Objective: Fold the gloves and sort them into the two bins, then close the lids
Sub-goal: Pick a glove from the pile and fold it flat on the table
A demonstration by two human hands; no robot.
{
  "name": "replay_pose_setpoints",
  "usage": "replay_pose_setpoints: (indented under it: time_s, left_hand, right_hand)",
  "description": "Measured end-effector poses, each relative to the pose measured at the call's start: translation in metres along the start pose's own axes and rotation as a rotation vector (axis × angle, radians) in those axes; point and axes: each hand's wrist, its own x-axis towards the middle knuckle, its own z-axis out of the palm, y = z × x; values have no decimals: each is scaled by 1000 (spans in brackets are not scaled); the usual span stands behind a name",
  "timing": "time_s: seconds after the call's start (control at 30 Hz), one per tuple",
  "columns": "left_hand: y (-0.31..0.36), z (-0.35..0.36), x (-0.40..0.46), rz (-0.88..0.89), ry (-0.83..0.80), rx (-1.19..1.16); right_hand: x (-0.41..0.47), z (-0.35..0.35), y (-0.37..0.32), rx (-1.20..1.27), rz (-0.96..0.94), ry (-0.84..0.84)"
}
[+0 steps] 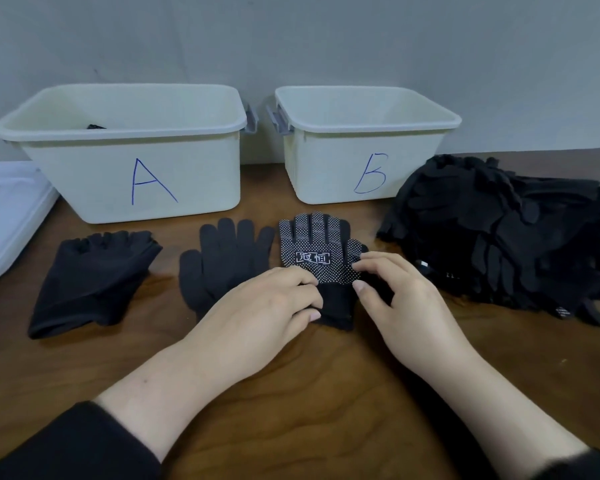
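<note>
A black glove with white dots (317,249) lies flat, fingers pointing toward bin B (364,147). My left hand (267,306) and my right hand (395,299) both rest on its cuff, the fingers curled and pinching the cuff from either side. A plain black glove (222,254) lies flat just to the left, its lower part under my left hand. Further left lies a fingerless black glove (90,282). Bin A (129,150) stands open at the back left with something dark inside. Bin B stands open too.
A big pile of black gloves (506,230) fills the right side of the wooden table (309,410). White lids (7,209) lie at the far left edge. A grey wall is right behind the bins.
</note>
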Motion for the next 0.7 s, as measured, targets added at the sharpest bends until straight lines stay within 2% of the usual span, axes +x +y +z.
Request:
replay_pose_setpoints:
  time_s: [0.13,0.33,0.57,0.7]
  left_hand:
    - [-2,-1,-3,32,29,-48]
    - [-9,-1,-6,103,-14,-46]
    - [-7,-9,-8,67,-75,-106]
    - [-8,-19,1,2,75,-56]
  right_hand:
    - [1,-1,-1,9,-5,3]
    - [-4,-4,0,15,3,18]
    - [-4,-1,2,-31,-9,-30]
    - [10,2,2,-31,-38,18]
